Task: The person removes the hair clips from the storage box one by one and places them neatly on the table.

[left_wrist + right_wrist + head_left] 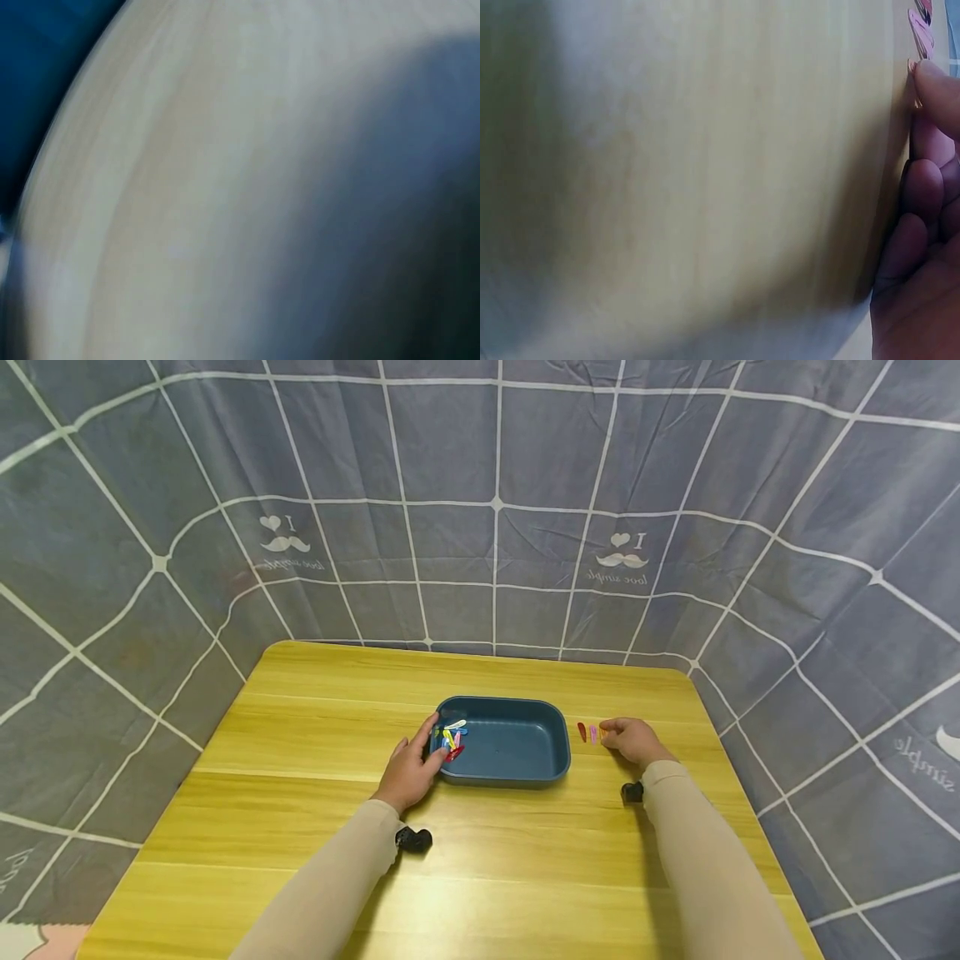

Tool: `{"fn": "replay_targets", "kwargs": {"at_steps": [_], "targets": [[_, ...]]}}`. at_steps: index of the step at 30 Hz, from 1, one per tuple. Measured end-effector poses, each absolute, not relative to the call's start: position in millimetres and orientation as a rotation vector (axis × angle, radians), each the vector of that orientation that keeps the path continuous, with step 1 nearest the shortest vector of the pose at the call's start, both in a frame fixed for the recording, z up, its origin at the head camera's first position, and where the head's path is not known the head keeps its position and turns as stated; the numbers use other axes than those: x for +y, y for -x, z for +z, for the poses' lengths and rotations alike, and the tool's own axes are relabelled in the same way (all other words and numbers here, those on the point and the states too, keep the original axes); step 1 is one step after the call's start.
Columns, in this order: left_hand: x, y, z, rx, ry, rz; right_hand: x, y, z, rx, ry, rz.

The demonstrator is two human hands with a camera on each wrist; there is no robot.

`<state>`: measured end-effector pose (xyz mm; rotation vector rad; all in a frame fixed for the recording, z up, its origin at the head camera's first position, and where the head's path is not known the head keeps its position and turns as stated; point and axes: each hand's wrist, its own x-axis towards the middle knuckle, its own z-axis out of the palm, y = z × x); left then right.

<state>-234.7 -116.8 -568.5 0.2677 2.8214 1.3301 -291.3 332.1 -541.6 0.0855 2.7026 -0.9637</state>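
Observation:
A dark blue plastic bin [510,779] stands on the wooden table, with several colourful snap hair clips [452,739] heaped at its left end. My left hand [408,772] grips that left end, the fingers at the rim and the thumb beside the clips. To the right of the bin, a dark red hair clip [582,732] and a pink hair clip [593,733] lie side by side on the table. Beside the pink one, my right hand [633,741] pinches an orange hair clip [913,71] between thumb and fingers, close to the tabletop. Its other fingers are curled.
The light wooden table [300,827] has a grey curtain [450,543] with white grid lines behind it and at both sides. A black wrist camera [414,839] sits below the left hand, and another black camera [632,792] below the right.

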Motion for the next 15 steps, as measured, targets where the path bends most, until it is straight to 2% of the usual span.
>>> {"fn": "replay_targets", "kwargs": {"at_steps": [15], "targets": [[-116.0,234.4,-566.1,2.823,-0.272,1.334,334.6,292.6,-543.6,2.684,-0.088,-0.971]]}}
